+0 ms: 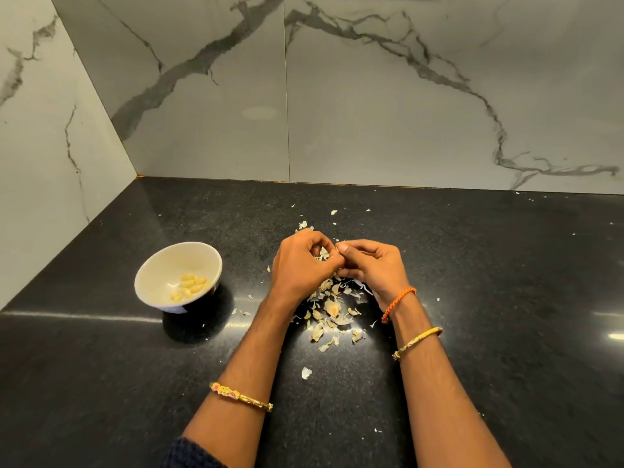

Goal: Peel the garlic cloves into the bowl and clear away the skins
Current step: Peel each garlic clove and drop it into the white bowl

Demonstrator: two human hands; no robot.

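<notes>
A white bowl (pixel 158 275) stands on the black counter at the left, with several peeled yellow cloves (pixel 190 285) inside. My left hand (pixel 300 261) and my right hand (pixel 374 265) meet fingertip to fingertip above the counter, pinching a small garlic clove (pixel 332 248) that the fingers mostly hide. Under and in front of the hands lies a loose pile of papery garlic skins (pixel 332 312). One lone skin flake (pixel 306 373) rests nearer to me.
The black speckled counter (pixel 506 282) ends at a marble-patterned wall behind (pixel 371 113) and another on the left (pixel 50 146). Small skin flecks (pixel 334 212) are scattered toward the back wall and off to the right.
</notes>
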